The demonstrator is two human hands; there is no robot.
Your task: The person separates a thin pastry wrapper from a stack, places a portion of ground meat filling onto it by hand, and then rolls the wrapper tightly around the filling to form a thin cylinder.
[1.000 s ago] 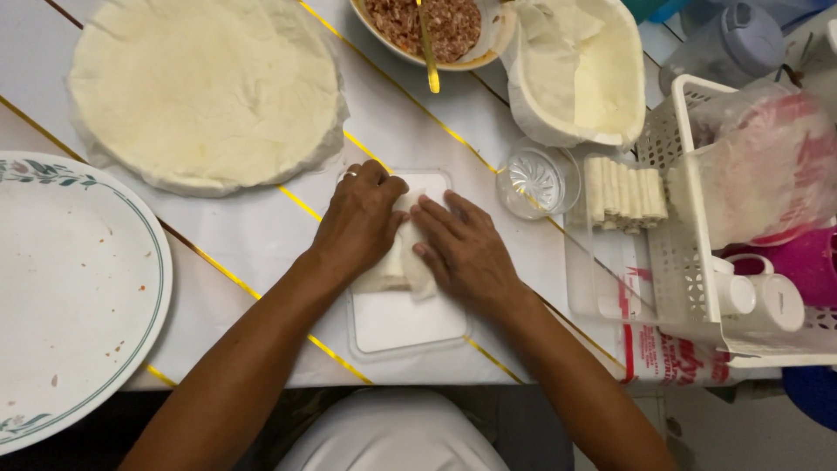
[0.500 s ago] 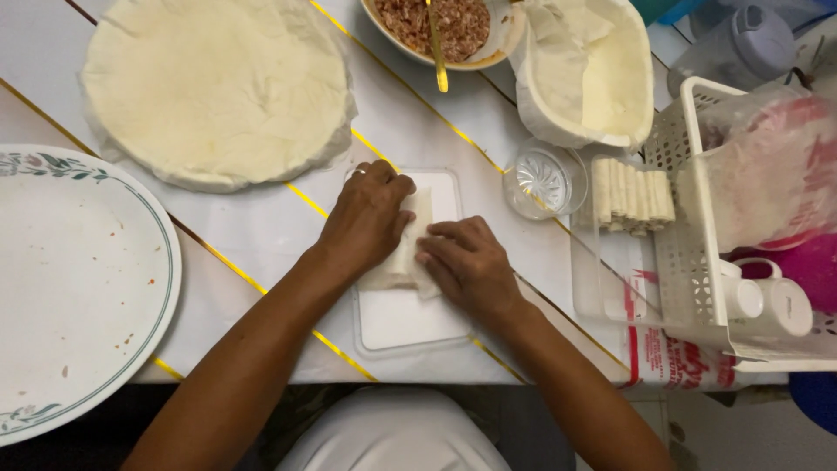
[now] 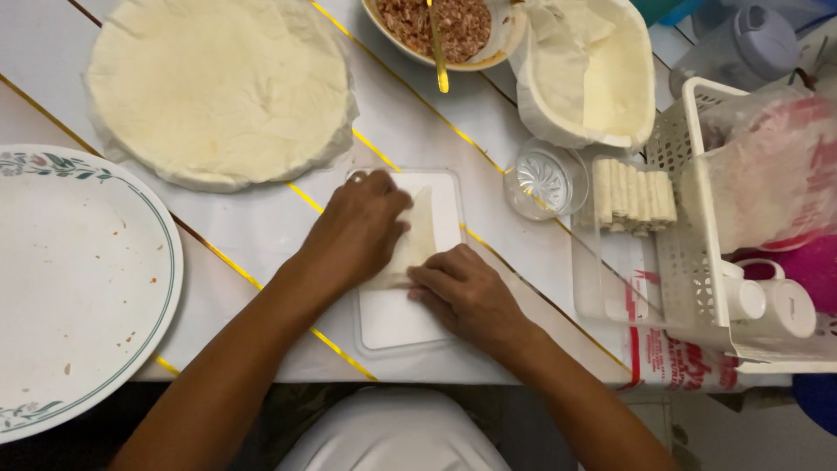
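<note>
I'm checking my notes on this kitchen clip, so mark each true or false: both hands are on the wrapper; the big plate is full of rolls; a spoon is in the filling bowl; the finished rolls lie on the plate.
1. Both the left hand and right hand press the wrapper on the white board. True.
2. The big plate is full of rolls. False: only crumbs.
3. A yellow spoon rests in the filling bowl. True.
4. Finished rolls lie on the plate. False: in a clear tray.

White plastic bag (image 3: 676,362), red print, flat under basket at table's right edge; pink-red bag (image 3: 767,174) inside basket.
</note>
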